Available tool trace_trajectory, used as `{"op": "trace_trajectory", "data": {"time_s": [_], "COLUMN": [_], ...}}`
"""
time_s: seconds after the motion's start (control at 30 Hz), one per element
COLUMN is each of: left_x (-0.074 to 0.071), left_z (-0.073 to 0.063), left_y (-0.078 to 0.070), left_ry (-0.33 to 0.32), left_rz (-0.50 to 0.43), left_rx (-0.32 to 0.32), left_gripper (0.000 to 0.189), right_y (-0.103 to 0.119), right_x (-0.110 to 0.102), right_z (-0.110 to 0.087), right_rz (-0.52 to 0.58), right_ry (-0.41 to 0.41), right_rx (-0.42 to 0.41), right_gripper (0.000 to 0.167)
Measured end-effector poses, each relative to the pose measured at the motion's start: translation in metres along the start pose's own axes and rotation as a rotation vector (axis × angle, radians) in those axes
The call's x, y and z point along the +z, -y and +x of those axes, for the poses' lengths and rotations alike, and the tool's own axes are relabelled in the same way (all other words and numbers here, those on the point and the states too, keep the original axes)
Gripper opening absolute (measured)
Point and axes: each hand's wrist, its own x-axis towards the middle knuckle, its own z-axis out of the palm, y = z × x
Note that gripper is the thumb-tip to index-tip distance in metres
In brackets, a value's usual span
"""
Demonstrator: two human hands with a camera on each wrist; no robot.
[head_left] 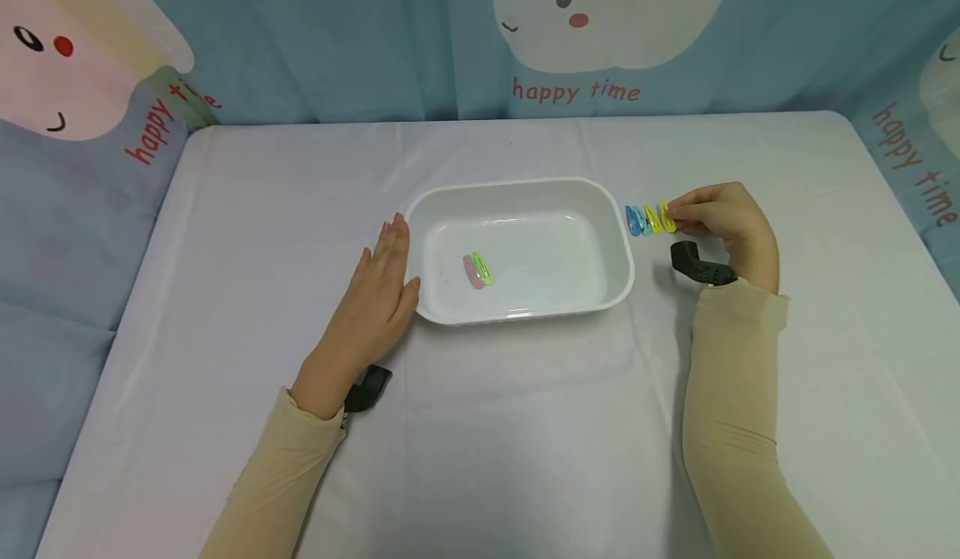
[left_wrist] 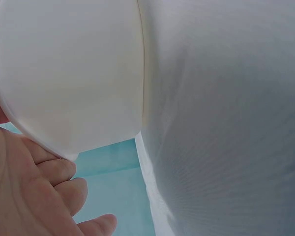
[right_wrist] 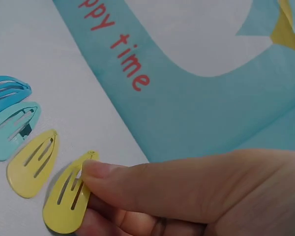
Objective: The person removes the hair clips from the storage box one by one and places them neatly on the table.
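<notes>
My right hand [head_left: 723,217] pinches a yellow snap hair clip [right_wrist: 68,199] between thumb and fingers, at the right end of a short row. Beside it on the cloth lie another yellow hair clip [right_wrist: 33,164], a mint one [right_wrist: 12,135] and a blue one [right_wrist: 9,94]. My left hand [head_left: 372,296], its fingers straight, rests against the left rim of a white rectangular basin [head_left: 525,316]. Inside the basin, left of its middle, a pink hair clip [head_left: 473,272] and a green hair clip [head_left: 482,268] lie side by side.
A white cloth covers the table [head_left: 525,426]. Blue curtains [head_left: 337,42] with cartoon whales and red lettering hang behind the table and along its sides. A black wrist camera [head_left: 701,264] sits by the right wrist, another [head_left: 368,388] by the left.
</notes>
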Motion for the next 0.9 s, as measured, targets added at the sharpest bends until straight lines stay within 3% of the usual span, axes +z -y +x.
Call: {"op": "trace_trajectory", "data": {"time_s": [0.47,0.9], "left_x": [0.0003,0.0011], "left_z": [-0.0007,-0.0002], "left_y": [0.0,0.0006], "left_ry": [-0.004,-0.004], "left_rz": [0.004,0.006], "left_rx": [0.002,0.004], "left_gripper": [0.061,0.061], "right_y": [0.0023,0.0002], "right_x": [0.0062,-0.002], "right_z": [0.0014,-0.0015], "right_rz": [-0.105,-0.14], "right_ry": [-0.075,-0.043], "right_rx": [0.011,0.019], "right_gripper": [0.01,0.013]}}
